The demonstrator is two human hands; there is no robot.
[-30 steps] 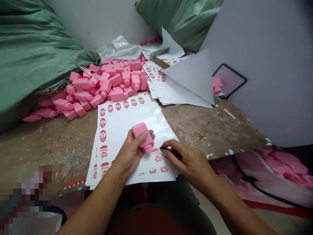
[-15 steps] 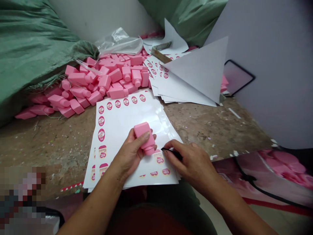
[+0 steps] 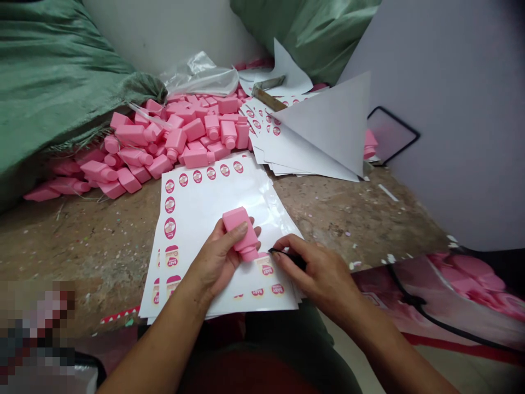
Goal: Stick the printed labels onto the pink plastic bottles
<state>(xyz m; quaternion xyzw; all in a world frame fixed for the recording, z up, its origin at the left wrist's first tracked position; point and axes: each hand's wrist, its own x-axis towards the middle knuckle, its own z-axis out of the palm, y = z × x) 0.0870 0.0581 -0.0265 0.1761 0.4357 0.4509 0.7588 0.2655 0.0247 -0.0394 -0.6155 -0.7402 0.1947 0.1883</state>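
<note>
A pink plastic bottle point(image 3: 241, 227) is gripped in my left hand point(image 3: 221, 257), its neck pointing down towards me. My fingers curl under it and the thumb lies across its front. Below it lies a stack of white sticker sheets point(image 3: 205, 213) with pink oval labels along the edges. My right hand point(image 3: 314, 265) is closed around a small black pointed tool point(image 3: 293, 257), mostly hidden by the fingers; I cannot make out its kind. The tool's tip is close to a BABY label point(image 3: 266, 267) on the top sheet, just right of the bottle's neck.
A heap of pink bottles point(image 3: 192, 131) lies at the back left, beside a green sack point(image 3: 61, 93). More label sheets point(image 3: 320, 137), one curled up, lie at the back right under a metal bar point(image 3: 268, 98). Clear plastic bags point(image 3: 200, 76) rest behind the heap.
The view has shifted slightly. Both hands keep nearly the same positions over the sheets, with the bottle and the black tool still held.
</note>
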